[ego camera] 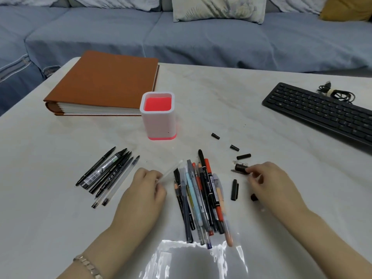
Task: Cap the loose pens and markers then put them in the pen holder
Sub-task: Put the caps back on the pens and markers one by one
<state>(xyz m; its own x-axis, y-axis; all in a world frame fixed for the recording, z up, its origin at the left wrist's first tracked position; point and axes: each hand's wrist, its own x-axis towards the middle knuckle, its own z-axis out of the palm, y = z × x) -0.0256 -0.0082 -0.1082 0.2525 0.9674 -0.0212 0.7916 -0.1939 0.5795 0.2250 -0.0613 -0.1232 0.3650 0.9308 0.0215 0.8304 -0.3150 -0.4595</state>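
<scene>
Hands low over table [261, 109]: left hand [147, 190] clenched on clear pen [171, 170], tip toward 1 o'clock; right hand [267, 182] pinching black cap [241, 168] at fingertips, mixed pen pile [201, 198] between. Advisable to align cap bore squarely with pen tip, then press home until seated. Farther out, spare caps [234, 148] at 1 o'clock, pen holder [158, 115] upright and empty at 12 o'clock, capped markers [106, 172] at 10 o'clock.

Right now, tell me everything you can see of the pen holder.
The pen holder is a squarish cup with rounded corners, white outside, bright red inside and along its base band, plastic by the look. It stands upright on the white table, nothing visible inside it. It sits just in front of the brown binder, beyond both pen piles. Neither hand touches it.
</scene>
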